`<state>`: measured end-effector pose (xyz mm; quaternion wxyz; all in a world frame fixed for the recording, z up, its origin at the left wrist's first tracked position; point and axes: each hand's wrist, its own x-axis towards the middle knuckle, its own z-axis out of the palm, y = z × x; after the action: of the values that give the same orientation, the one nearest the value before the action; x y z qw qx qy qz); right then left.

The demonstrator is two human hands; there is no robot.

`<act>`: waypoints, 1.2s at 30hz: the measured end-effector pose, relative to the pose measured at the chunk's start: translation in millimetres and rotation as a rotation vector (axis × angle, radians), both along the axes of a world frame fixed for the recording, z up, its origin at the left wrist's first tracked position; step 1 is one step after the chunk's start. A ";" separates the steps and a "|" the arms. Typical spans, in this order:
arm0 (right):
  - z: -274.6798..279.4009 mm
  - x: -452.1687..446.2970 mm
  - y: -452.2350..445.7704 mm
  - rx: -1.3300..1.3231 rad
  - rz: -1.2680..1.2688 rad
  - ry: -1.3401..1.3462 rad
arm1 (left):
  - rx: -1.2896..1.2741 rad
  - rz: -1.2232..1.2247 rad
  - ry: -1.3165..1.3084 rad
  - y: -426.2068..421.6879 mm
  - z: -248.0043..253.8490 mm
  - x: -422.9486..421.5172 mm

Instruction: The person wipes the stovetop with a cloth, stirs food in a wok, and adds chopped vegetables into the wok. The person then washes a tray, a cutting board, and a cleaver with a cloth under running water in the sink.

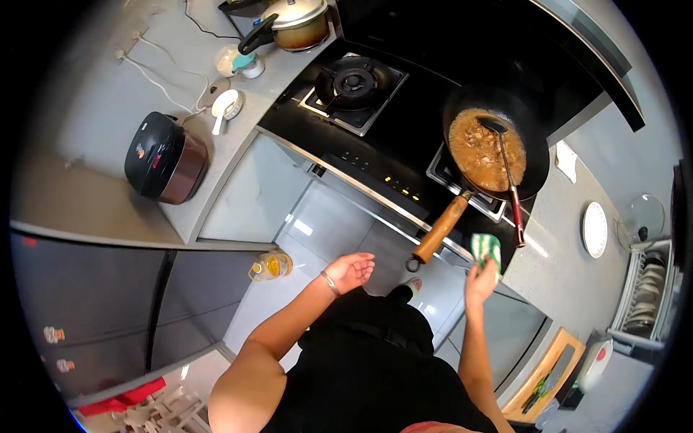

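Note:
My right hand (481, 282) grips a green-and-white striped cloth (485, 250) at the front right corner of the black stove (375, 155). Just beyond it, a wok (535, 136) stands on the right burner, with brown saucy food (476, 155) in it. A spatula (508, 173) leans in the wok, its red handle reaching over the rim. The wok's wooden handle (442, 229) points toward me, between my hands. My left hand (350, 271) hovers in front of the stove, holding nothing, its fingers loosely bent and the palm partly showing.
A rice cooker (166, 157), a white spoon (220, 119) and a pressure cooker (294, 27) stand on the left counter. An oil jug (271, 266) is on the floor. To the right are a white plate (595, 229), a dish rack (642, 296) and a cutting board (545, 375).

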<state>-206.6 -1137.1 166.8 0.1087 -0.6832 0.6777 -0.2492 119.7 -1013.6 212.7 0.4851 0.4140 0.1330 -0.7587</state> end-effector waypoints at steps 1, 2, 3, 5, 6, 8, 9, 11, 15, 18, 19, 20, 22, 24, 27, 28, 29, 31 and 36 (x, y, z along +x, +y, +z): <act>-2.9 30.9 3.0 0.009 0.006 -0.066 | 0.004 0.005 0.007 6.2 -1.2 16.8; -13.9 61.4 2.7 0.019 0.029 -0.093 | 0.004 0.016 -0.006 15.5 -3.2 33.3; -19.8 98.7 0.8 0.056 0.046 -0.202 | 0.000 0.028 -0.022 24.1 -5.6 51.4; -19.4 188.5 -0.4 -0.230 0.233 -0.391 | 0.012 0.061 -0.045 40.8 -11.3 83.4; -14.1 224.2 -0.2 -0.282 0.308 -0.144 | 0.004 0.048 -0.048 47.1 -14.7 98.0; -7.9 280.6 -2.4 -0.023 0.386 -0.282 | -0.012 0.042 -0.067 57.6 -19.7 126.4; -18.3 314.2 4.3 0.130 0.493 -0.415 | -0.011 0.045 -0.078 57.8 -11.7 137.9; -21.8 366.3 19.6 0.393 0.580 -0.550 | -0.012 0.057 -0.110 53.0 12.1 160.1; 42.9 391.8 67.1 0.838 0.736 -1.066 | -0.121 0.095 -0.254 35.3 8.0 196.1; 57.4 389.9 76.5 1.004 0.722 -1.331 | -0.314 0.039 -0.215 18.5 5.8 192.0; 58.4 385.6 74.4 1.016 0.677 -1.320 | -0.306 0.035 -0.194 13.8 8.0 188.3; 59.4 379.1 71.5 1.028 0.630 -1.310 | -0.326 -0.018 -0.338 10.7 1.2 184.4; 55.0 365.1 68.1 1.009 0.559 -1.258 | -0.360 -0.129 -0.631 4.2 -19.0 180.0; 40.9 347.5 66.2 0.943 0.512 -1.171 | -0.377 -0.161 -0.968 -2.2 -25.8 186.6; 14.2 306.9 61.5 0.688 0.429 -0.900 | -0.403 -0.253 -1.535 -11.1 -24.6 222.8; 1.4 288.1 60.7 0.669 0.375 -0.854 | -0.492 -0.366 -1.758 -17.8 -23.9 238.5; -17.5 266.9 62.1 0.658 0.343 -0.838 | -0.578 -0.485 -1.974 -25.8 -22.4 255.8; -57.4 219.3 69.9 0.636 0.285 -0.802 | -0.646 -0.716 -2.121 -37.7 -34.2 282.2; -125.2 119.0 115.9 0.681 0.019 -0.684 | -0.189 -0.700 -1.686 -92.7 33.6 329.4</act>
<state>-87.6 -1021.2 41.6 0.5452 -0.4940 0.6398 -0.2223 449.2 -1106.3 246.4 0.1958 0.8057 -0.4606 -0.3169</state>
